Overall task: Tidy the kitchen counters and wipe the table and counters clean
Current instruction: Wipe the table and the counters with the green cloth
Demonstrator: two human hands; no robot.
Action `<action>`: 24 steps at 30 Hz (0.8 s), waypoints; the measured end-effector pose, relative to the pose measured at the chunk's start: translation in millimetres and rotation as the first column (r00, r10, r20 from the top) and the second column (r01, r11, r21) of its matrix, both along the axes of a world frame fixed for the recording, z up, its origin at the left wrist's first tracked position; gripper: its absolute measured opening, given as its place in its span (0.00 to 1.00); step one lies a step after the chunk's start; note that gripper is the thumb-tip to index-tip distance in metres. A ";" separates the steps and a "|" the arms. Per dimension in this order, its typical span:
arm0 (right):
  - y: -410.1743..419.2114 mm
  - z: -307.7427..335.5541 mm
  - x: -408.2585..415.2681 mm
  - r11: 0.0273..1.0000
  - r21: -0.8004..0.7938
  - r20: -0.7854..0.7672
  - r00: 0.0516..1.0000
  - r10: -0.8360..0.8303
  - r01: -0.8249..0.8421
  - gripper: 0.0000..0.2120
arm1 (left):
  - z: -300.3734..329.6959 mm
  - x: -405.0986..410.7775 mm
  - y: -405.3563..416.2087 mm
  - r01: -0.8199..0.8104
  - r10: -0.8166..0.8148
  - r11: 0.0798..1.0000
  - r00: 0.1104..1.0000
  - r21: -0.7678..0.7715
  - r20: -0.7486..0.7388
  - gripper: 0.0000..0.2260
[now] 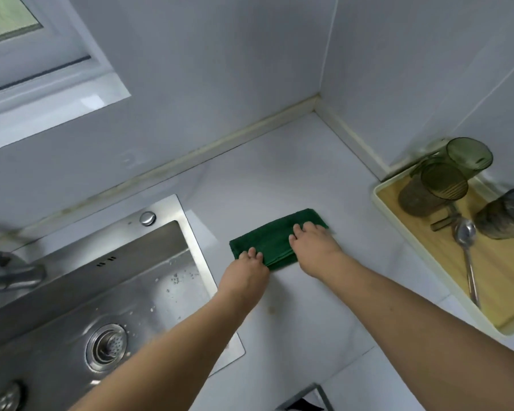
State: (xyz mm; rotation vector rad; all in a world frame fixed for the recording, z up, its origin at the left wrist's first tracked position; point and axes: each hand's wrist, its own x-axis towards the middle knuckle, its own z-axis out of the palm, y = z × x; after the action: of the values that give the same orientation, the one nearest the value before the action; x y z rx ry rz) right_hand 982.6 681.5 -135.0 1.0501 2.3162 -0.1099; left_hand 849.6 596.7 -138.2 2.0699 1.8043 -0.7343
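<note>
Left hand: lay on the near left end of the folded green cloth, fingers fairly straight and close together, pressing down on the fabric rather than curling round it. Right hand: lay on the right half of the same cloth, fingers spread a little and bent at the tips, pressing flat; no pinch could be seen. Cloth: dark green, folded into a long strip, lay flat on the white counter between the sink and the tray, near the back corner of the walls. Sink: stainless steel, set into the counter on the left, water drops on its inner wall, round drain strainer in the basin, tap at the far left edge. Tray: cream rim with wood-tone floor, stood on the counter at right, and held two green tumblers lying tilted, a metal spoon and a grey blurred vessel. Window: upper left, above a pale sill.
</note>
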 end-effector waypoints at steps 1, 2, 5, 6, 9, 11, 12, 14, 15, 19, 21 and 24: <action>-10.2 -1.4 -13.0 0.999 -0.002 -0.006 0.999 0.038 -0.038 0.25 | -1.1 -13.2 -14.4 -0.033 0.033 0.999 0.999 -0.024 -0.005 0.24; -19.0 -3.4 -25.3 0.997 -0.009 -0.002 0.997 0.071 -0.071 0.25 | -1.3 -25.0 -26.8 -0.065 0.064 0.997 0.998 -0.043 -0.017 0.26; -38.2 -4.8 -55.9 0.993 -0.042 0.036 0.993 0.116 -0.115 0.25 | -1.0 -47.8 -49.5 -0.126 0.125 0.991 0.992 -0.048 -0.022 0.29; -40.1 -3.7 -60.0 0.992 -0.044 0.041 0.992 0.119 -0.118 0.25 | -0.4 -48.3 -53.0 -0.142 0.142 0.989 0.990 -0.034 -0.009 0.28; -43.2 -2.9 -52.2 0.993 -0.068 -0.009 0.995 0.099 -0.099 0.26 | 5.2 -40.8 -57.8 -0.123 0.124 0.992 0.992 0.039 -0.014 0.23; -52.6 -4.7 -42.0 0.991 -0.078 -0.026 0.994 0.103 -0.104 0.26 | 5.1 -34.1 -68.2 -0.086 0.088 0.995 0.995 0.049 -0.037 0.23; -58.7 -6.1 -38.1 0.991 -0.083 -0.020 0.994 0.104 -0.105 0.27 | 4.8 -30.0 -73.9 -0.061 0.063 0.997 0.996 0.036 -0.059 0.23; -68.7 -9.3 -35.1 0.992 -0.090 0.010 0.995 0.095 -0.093 0.28 | 8.1 -22.2 -78.8 -0.008 0.007 1.000 0.993 -0.002 -0.115 0.22; -71.5 -10.8 -35.7 0.992 -0.091 0.021 0.995 0.093 -0.090 0.28 | 8.7 -19.5 -78.1 -0.004 0.003 1.000 0.992 -0.009 -0.127 0.21; -65.3 -14.3 -24.3 0.994 -0.077 -0.018 0.997 0.078 -0.079 0.29 | 11.0 -7.4 -65.6 -0.054 0.053 0.998 0.995 -0.010 -0.086 0.17; -57.4 -14.7 -7.4 0.996 -0.068 -0.033 0.998 0.059 -0.062 0.29 | 11.2 3.1 -58.5 -0.035 0.035 0.999 0.998 0.005 -0.060 0.17; -42.8 -12.4 22.7 0.998 -0.054 -0.027 0.999 0.028 -0.029 0.28 | 12.2 28.1 -41.3 -0.011 0.013 0.999 0.999 0.045 -0.030 0.17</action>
State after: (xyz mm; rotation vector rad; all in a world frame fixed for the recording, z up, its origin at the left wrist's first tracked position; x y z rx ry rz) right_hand 1005.3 638.7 -147.4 0.9944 2.3380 -0.1754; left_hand 877.8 555.4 -126.1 2.0850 1.8649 -0.7325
